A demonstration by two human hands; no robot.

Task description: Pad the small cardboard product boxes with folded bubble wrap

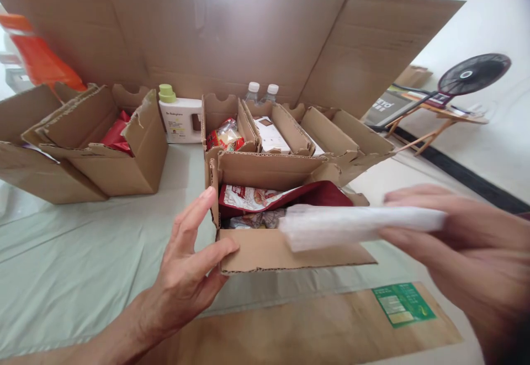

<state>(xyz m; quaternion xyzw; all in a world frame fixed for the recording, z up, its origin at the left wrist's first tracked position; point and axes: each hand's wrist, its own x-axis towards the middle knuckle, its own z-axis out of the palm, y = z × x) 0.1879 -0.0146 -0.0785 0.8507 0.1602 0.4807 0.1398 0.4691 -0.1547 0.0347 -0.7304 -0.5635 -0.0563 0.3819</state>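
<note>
My left hand (190, 265) grips the near left corner of an open cardboard box (290, 252), thumb on its front flap and fingers along its left side. Inside the box lie a dark red packet (314, 192) with a white printed part and a clear patterned packet (256, 220) below it. My right hand (447, 227), blurred by motion, pinches a white wrapped packet (331, 224) between thumb and fingers. The packet hangs over the box's front right part and hides some of it.
Behind stand narrow cardboard boxes (331, 133) with packets in some. A white bottle (182, 119) with a green cap is left of them. More boxes (111, 172) and an orange bottle (45, 61) stand farther left. A labelled brown sheet (306, 332) lies in front.
</note>
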